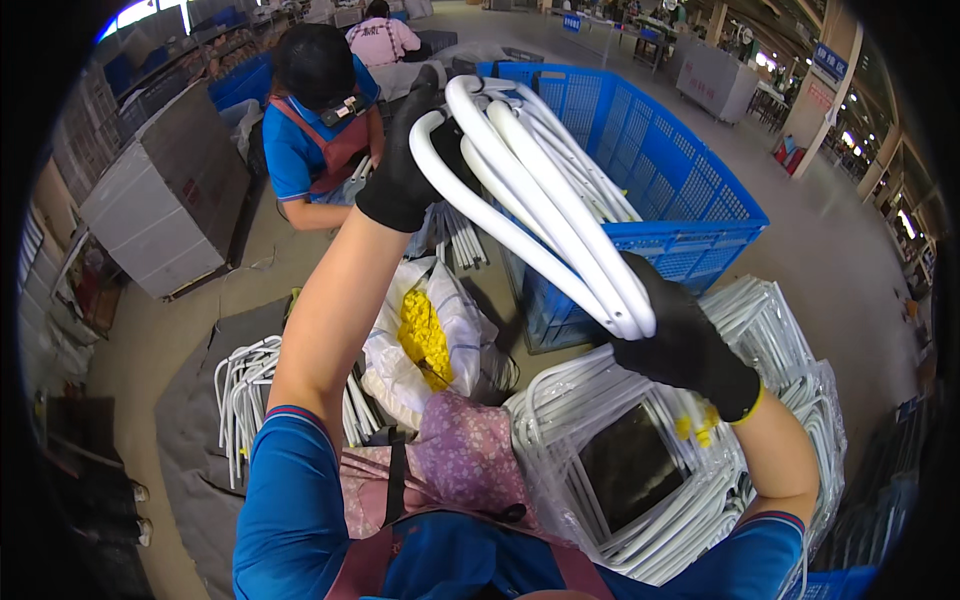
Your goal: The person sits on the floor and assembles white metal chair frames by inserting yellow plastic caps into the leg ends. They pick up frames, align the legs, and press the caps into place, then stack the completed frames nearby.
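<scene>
This is looking like a factory workshop (840, 260): plastic-wrapped white tubular frames (775, 310) are lying stacked, a large blue perforated crate (690, 228) is standing nearby, and pillars (815, 115) are rising on the right.

The white tubes (556, 190) hide part of the blue crate (690, 235) and some fingers of your right grip (685, 340), a bystander (110, 490) on your left fades into darkness, and distant clutter (650, 38) is too small to tell.

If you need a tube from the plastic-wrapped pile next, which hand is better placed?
Probably the right hand: it appears beside the wrapped pile, while the left hand is farther away, up by the bent ends. Both hold white tubes, though.
</scene>
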A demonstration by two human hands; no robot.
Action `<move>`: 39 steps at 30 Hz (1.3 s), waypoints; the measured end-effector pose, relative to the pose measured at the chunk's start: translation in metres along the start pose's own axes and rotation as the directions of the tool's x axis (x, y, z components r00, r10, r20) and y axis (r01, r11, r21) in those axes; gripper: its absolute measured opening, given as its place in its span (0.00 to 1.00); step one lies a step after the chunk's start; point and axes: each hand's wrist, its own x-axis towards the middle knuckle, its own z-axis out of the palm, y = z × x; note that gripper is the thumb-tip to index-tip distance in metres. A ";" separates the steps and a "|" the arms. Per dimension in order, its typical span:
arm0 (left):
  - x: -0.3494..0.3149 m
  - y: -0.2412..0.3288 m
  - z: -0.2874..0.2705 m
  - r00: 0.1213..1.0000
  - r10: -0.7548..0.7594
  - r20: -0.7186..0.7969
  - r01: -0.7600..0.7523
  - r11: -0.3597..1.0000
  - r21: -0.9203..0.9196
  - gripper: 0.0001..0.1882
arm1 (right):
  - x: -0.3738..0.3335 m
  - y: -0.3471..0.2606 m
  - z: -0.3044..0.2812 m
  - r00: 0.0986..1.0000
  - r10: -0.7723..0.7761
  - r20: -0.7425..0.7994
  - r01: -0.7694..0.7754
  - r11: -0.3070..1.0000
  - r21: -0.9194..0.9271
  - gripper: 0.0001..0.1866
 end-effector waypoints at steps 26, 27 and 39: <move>-0.261 -0.096 -0.041 0.665 -0.233 -0.710 0.655 0.639 0.404 0.24 | 0.110 0.192 -0.036 0.914 0.265 -0.306 -0.017 0.780 0.625 0.16; -0.282 -0.100 -0.044 0.660 -0.224 -0.717 0.660 0.631 0.409 0.24 | 0.117 0.204 -0.053 0.895 0.351 -0.274 -0.006 0.626 0.780 0.17; -0.477 -0.144 -0.035 0.245 -0.131 -0.961 0.652 0.756 0.063 0.19 | 0.239 0.281 -0.139 0.698 -0.531 -0.481 0.156 0.768 -0.621 0.17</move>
